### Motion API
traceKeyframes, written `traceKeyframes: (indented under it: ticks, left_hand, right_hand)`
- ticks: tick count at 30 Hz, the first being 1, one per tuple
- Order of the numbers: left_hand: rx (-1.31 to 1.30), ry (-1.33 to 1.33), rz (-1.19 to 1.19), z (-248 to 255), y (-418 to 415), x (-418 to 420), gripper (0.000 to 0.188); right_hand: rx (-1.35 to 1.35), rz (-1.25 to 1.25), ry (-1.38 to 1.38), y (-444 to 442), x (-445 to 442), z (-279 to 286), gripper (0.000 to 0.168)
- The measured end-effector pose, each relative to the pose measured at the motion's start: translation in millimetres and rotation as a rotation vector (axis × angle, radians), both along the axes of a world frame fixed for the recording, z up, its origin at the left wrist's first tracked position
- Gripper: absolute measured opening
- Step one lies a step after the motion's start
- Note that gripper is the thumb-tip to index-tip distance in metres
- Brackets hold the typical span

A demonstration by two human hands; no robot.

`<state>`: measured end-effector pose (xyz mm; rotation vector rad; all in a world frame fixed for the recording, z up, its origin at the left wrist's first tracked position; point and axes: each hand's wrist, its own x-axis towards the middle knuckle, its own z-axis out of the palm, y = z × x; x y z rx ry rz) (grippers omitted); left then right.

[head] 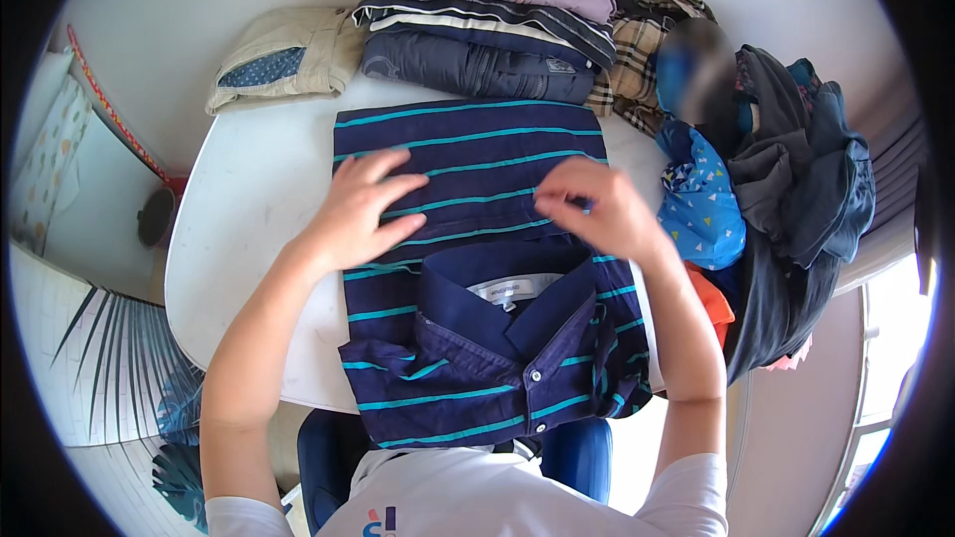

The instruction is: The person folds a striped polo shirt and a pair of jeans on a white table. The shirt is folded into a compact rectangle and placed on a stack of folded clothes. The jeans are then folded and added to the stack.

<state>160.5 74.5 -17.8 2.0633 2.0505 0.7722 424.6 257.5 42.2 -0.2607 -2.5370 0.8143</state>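
Note:
A navy button-up shirt with teal stripes (477, 156) lies on the white table, its collar towards me and its lower front hanging past the near edge. My left hand (377, 201) is over the shirt's left side, palm down, fingers spread, holding nothing. Over the right side is my right hand (582, 205), its thumb and fingertips curled close together and slightly blurred; whether it pinches any cloth cannot be told. The shirt's collar (507, 298) stands up between my forearms, with a label inside the neck.
Folded garments (485, 52) are stacked at the table's far edge, beside folded beige trousers (321, 52). A heap of dark clothes (791, 164) and a blue patterned cloth (701, 201) fill the right side. The white table's (239, 239) rounded edge curves on the left.

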Motion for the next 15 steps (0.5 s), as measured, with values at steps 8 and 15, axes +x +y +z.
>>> traceKeyframes:
  ticks: [8, 15]
  left_hand:
    - [-0.104, -0.031, -0.307, 17.7, -4.1, 17.5, 0.071]
    - [-0.033, -0.017, -0.27, 4.6, 1.5, 12.9, 0.063]
  right_hand:
    - [-0.048, 0.148, -0.044, -44.0, 31.7, -19.9, 0.018]
    - [-0.432, 0.179, 0.014, -27.2, 46.2, -20.6, 0.01]
